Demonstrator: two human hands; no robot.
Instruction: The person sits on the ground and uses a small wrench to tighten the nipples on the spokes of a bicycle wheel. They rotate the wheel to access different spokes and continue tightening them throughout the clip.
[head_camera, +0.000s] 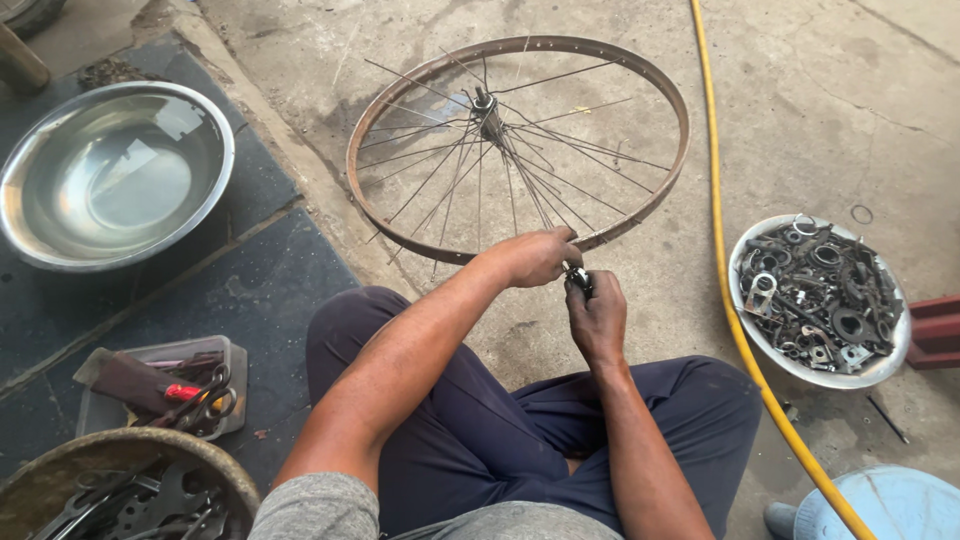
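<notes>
- Left hand (535, 255) grips near rim (520, 250) of wheel.
- Right hand (597, 315) closed on small tool (578, 279) at rim.
- Many spokes (520, 165) loose, some missing; truing far from done.

Rusty brown wheel rim (668, 180); yellow hose (722, 270); silver bowl (30, 250); navy trousers (500, 440).

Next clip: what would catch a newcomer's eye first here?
The rusty bicycle wheel lying on the concrete, spokes loose and splayed from its hub, draws the eye first. At its near rim both hands meet: the left hand and right hand grip a small dark tool. Next come the big shiny steel bowl at far left and the dish of scrap metal parts at right.
</notes>
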